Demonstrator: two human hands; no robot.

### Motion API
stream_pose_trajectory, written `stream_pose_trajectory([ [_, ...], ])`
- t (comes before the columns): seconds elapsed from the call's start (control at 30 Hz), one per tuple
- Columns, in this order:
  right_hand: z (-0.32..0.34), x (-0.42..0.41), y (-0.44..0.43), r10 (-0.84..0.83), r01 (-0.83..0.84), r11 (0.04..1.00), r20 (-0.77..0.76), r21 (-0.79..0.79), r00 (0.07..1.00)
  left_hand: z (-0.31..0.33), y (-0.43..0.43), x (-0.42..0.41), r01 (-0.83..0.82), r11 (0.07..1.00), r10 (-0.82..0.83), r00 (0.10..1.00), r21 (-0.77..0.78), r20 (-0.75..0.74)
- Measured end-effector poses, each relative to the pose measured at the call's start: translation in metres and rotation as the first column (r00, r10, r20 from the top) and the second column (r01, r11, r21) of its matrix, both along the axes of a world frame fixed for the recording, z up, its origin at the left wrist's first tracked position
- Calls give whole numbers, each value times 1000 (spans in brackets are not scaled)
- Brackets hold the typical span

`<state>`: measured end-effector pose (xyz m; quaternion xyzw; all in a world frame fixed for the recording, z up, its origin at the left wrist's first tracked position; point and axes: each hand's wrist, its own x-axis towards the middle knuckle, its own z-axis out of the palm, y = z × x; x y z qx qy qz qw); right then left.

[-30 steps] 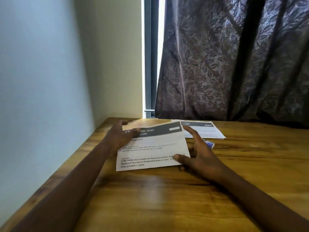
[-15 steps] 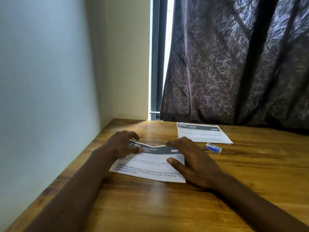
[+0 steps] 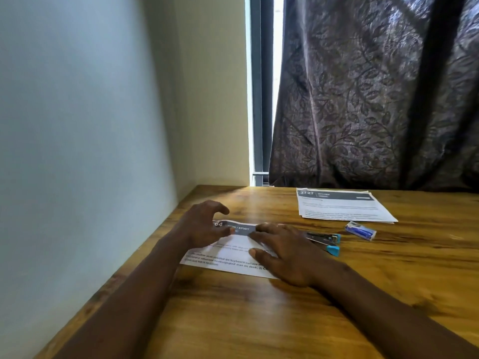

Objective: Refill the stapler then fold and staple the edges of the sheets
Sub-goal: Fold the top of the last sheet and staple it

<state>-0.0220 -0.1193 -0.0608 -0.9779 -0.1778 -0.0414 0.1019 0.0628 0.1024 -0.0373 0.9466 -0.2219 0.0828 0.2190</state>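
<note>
A printed sheet (image 3: 233, 257) with a dark header band lies on the wooden desk (image 3: 259, 320) in front of me, its top edge curled up toward me. My left hand (image 3: 203, 224) arches over the top left corner, thumb and fingertips pinching that edge. Spread flat over the sheet's right half is my right hand (image 3: 285, 255), its fingertips at the header band. A small stapler (image 3: 325, 242) with blue ends lies just right of that hand. Further right is a blue and white staple box (image 3: 360, 230).
A stack of printed sheets (image 3: 342, 207) lies at the back right of the desk, near a dark patterned curtain (image 3: 375, 99). A white wall (image 3: 77, 151) borders the desk's left edge. Bare wood lies on the near and right sides.
The sheet has come down from a raised hold to lie on the desk. Both hands have moved to its top edge, which now curls over. The view shifted left, so the stapler shows.
</note>
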Motion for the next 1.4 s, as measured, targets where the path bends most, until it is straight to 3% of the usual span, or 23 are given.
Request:
stream_pose_trajectory([
  [0.07, -1, 1, 1, 19, -19, 1000, 19, 5, 1000, -5, -17, -17, 67, 993, -70, 997, -95, -33],
  [0.17, -4, 5, -2, 46, -48, 998, 40, 34, 998, -19, -38, -38, 148, 984, -159, 980, -97, -117],
  [0.37, -10, 12, -3, 55, -54, 998, 33, -17, 998, -27, -40, -46, 169, 942, -137, 982, 288, -130],
  [0.53, -8, 9, -4, 47, -47, 999, 4, -13, 999, -21, -25, -39, 59, 925, 10, 983, 376, -181],
  [0.6, -7, 7, -4, 45, -45, 999, -19, 21, 999, -19, -18, -37, 33, 943, 32, 981, 330, -190],
  [0.67, -5, 5, -4, 40, -37, 998, -42, 55, 998, -18, -13, -40, -7, 987, 30, 990, 161, -139],
  [0.73, -3, 4, -3, 35, -32, 998, -55, 59, 998, -22, -10, -46, -67, 998, 66, 994, 3, 86],
  [0.8, -2, 1, 1, 20, -17, 998, -53, 65, 998, -24, -13, -60, -86, 995, 99, 936, -52, 337],
  [0.83, -2, 0, 4, 5, -2, 998, -51, 65, 999, -24, -17, -70, -88, 994, 105, 923, -62, 369],
  [0.97, -8, -3, 12, -44, 47, 996, -41, 82, 998, -30, -30, -91, -147, 989, 141, 962, 6, 234],
  [1.13, -11, -1, 13, -59, 61, 997, -46, 55, 997, -24, -21, -92, -257, 964, 243, 955, 65, 169],
  [1.4, -9, 3, 16, -60, 63, 997, -77, 36, 995, -17, 29, -66, -511, 857, 505, 858, 63, 92],
])
